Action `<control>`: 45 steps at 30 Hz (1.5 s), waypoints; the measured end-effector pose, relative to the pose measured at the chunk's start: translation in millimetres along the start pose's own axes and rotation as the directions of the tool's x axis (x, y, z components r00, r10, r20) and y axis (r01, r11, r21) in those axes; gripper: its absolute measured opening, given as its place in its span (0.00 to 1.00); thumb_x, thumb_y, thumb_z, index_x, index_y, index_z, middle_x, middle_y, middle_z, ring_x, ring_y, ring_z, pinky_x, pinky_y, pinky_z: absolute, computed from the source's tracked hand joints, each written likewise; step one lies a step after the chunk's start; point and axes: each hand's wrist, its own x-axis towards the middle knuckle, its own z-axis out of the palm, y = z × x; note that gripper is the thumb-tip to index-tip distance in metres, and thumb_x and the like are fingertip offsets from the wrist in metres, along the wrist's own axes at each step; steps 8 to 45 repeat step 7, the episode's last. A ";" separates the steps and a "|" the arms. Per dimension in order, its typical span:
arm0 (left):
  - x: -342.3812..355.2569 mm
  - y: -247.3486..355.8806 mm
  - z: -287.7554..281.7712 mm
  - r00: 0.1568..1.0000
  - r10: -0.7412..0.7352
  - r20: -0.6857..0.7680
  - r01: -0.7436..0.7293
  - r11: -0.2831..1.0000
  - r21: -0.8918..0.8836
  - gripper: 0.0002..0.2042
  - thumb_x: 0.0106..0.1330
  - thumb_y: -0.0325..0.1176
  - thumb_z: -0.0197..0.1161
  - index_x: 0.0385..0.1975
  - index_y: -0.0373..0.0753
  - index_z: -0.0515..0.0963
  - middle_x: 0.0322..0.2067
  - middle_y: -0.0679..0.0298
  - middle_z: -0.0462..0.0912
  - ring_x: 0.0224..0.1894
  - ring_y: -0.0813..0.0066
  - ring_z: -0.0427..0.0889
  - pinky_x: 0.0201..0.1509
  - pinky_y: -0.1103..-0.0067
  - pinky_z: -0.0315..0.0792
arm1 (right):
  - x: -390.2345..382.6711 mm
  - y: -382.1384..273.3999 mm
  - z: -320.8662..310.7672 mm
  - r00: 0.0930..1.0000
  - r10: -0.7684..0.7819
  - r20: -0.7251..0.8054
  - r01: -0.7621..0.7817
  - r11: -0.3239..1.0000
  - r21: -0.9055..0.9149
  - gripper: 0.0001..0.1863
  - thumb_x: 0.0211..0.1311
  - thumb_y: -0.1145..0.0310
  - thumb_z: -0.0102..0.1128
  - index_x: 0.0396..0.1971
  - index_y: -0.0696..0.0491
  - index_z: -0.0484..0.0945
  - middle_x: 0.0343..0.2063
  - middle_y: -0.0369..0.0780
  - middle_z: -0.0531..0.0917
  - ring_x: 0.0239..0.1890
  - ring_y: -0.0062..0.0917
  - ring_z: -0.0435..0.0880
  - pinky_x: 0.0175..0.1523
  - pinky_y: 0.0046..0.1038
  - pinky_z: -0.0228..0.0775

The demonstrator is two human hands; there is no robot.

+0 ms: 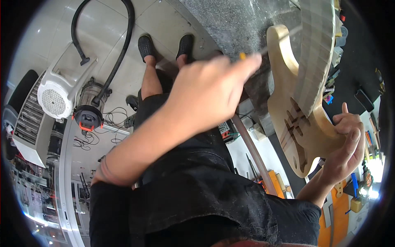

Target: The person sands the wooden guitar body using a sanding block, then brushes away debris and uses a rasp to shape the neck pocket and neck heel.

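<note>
A pale wooden electric guitar body [275, 78] lies on a dark bench at the right, with dark cutouts in its face. My left hand [210, 88], smeared by motion, is closed around a thin file-like tool [242, 55]. A yellow-orange bit of it shows above my fingers, and its blurred grey shaft reaches the curved inner edge of the upper horn. The tool's exact kind is unclear. On the body's right side, my right hand [349, 140] grips the edge, its fingers partly hidden. A ribbed translucent hose [317, 53] hangs across the body, hiding part of it.
A dark phone [364, 100] and small tools lie on the bench [349, 78] at the far right. Below my left arm runs a brownish pipe [255, 154]. On the tiled floor at left stand a shop vacuum [88, 117] with a black hose, a white stool [53, 99] and cables.
</note>
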 end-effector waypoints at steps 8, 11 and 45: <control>-4.8 -0.7 3.8 0.987 -0.013 0.163 0.042 0.984 -0.175 0.25 0.77 0.29 0.68 0.73 0.44 0.78 0.41 0.55 0.93 0.39 0.55 0.94 0.44 0.65 0.88 | 2.4 1.9 -2.8 1.000 0.006 0.018 -0.005 0.999 -0.038 0.28 0.89 0.52 0.40 0.32 0.56 0.79 0.33 0.45 0.83 0.42 0.33 0.88 0.77 0.60 0.74; -4.8 -0.7 3.8 0.987 -0.013 0.163 0.042 0.984 -0.175 0.25 0.77 0.29 0.68 0.73 0.44 0.78 0.41 0.55 0.93 0.39 0.55 0.94 0.44 0.65 0.88 | 2.4 1.9 -2.8 1.000 0.006 0.018 -0.005 0.999 -0.038 0.28 0.89 0.52 0.40 0.32 0.56 0.79 0.33 0.45 0.83 0.42 0.33 0.88 0.77 0.60 0.74; -4.8 -0.7 3.8 0.987 -0.013 0.163 0.042 0.984 -0.175 0.25 0.77 0.29 0.68 0.73 0.44 0.78 0.41 0.55 0.93 0.39 0.55 0.94 0.44 0.65 0.88 | 2.4 1.9 -2.8 1.000 0.006 0.018 -0.005 0.999 -0.038 0.28 0.89 0.52 0.40 0.32 0.56 0.79 0.33 0.45 0.83 0.42 0.33 0.88 0.77 0.60 0.74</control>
